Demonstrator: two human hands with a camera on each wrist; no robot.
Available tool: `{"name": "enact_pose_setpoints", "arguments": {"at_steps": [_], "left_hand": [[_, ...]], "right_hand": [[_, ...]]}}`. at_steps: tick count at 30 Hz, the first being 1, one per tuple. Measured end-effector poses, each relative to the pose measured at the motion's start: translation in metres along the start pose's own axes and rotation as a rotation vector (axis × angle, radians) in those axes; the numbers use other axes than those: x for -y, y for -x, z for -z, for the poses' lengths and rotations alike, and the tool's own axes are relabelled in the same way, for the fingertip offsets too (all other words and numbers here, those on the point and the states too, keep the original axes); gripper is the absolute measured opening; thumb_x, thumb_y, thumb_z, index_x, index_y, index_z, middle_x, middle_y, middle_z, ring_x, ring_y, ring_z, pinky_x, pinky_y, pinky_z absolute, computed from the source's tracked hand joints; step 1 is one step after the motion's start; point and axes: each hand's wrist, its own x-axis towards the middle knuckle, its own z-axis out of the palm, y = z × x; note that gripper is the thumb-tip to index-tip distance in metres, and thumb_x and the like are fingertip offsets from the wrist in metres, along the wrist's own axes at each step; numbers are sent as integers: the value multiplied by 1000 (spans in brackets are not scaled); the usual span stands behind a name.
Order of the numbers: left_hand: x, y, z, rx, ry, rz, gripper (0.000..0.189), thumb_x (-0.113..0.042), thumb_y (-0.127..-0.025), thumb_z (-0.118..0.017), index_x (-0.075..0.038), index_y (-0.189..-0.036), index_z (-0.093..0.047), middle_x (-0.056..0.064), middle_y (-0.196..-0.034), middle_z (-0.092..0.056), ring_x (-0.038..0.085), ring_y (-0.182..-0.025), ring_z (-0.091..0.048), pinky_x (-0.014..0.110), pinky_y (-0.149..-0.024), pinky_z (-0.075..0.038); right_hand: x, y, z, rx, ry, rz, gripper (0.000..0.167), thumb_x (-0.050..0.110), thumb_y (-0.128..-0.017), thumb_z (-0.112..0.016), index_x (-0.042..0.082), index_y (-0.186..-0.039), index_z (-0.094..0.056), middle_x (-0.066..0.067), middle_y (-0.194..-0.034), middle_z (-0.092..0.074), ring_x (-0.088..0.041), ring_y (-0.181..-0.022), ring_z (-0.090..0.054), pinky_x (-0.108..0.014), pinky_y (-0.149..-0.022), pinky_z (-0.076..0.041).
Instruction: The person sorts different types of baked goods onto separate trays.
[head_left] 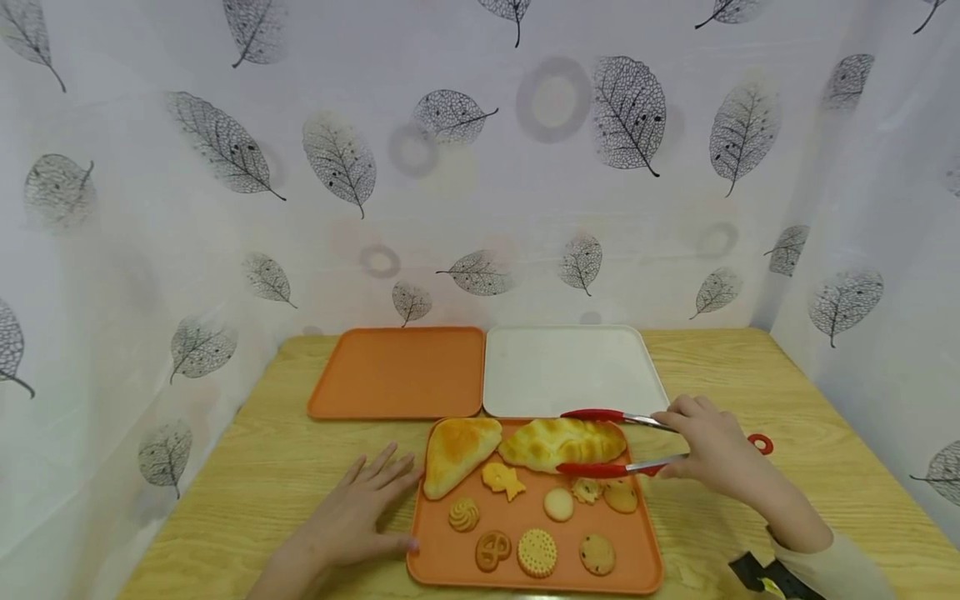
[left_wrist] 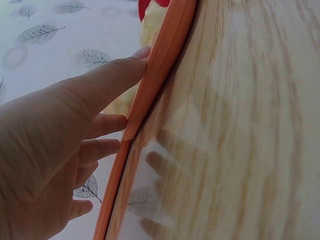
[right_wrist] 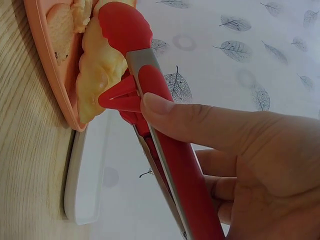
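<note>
My right hand (head_left: 708, 442) grips a pair of red and silver tongs (right_wrist: 172, 145), thumb along one arm. The tongs' red tips stand apart, one at the far side and one at the near side of a long, ridged bread (head_left: 551, 443). This bread lies at the back of the near orange tray (head_left: 450, 575). Fingers spread, my left hand (head_left: 352, 512) is at the tray's left edge, its thumb touching the rim in the left wrist view. A triangular bread (head_left: 457, 454) sits in the back left corner, nearest that hand.
In front of the breads lie several cookies, among them a fish-shaped one (head_left: 502, 480), a pretzel-shaped one (head_left: 492, 551) and a round dotted one (head_left: 536, 552). Behind stand another orange tray (head_left: 405, 375) and a white tray (head_left: 570, 371), side by side before a leaf-patterned curtain (head_left: 480, 192).
</note>
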Motion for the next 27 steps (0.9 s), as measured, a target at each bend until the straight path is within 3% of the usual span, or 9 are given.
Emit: {"name": "enact_pose_setpoints", "arguments": {"at_steps": [11, 21, 27], "left_hand": [[1, 0, -2, -9, -3, 3, 90, -78, -79, -52, -22, -149, -42, 6, -157, -37, 34, -150, -20, 66, -116, -20], [-1, 1, 0, -6, 7, 4, 90, -77, -79, -54, -21, -149, -43, 7, -157, -37, 34, -150, -20, 66, -116, -20], [-1, 1, -1, -18, 2, 4, 90, -77, -79, -54, -20, -148, -43, 6, -156, -38, 35, -150, -21, 66, -116, -20]], "right_hand": [[-2, 1, 8, -46, -23, -4, 65, 31, -55, -93, 4, -111, -70, -3, -97, -60, -24, -91, -53, -35, -61, -37], [-7, 4, 16, -162, 6, 31, 63, 29, -54, -93, 4, -108, -72, -6, -95, -61, -27, -87, -54, -30, -60, -35], [-10, -3, 16, -252, 16, 80, 66, 27, -52, -93, 1, -109, -72, -9, -95, -61, -28, -84, -54, -30, -60, -37]]}}
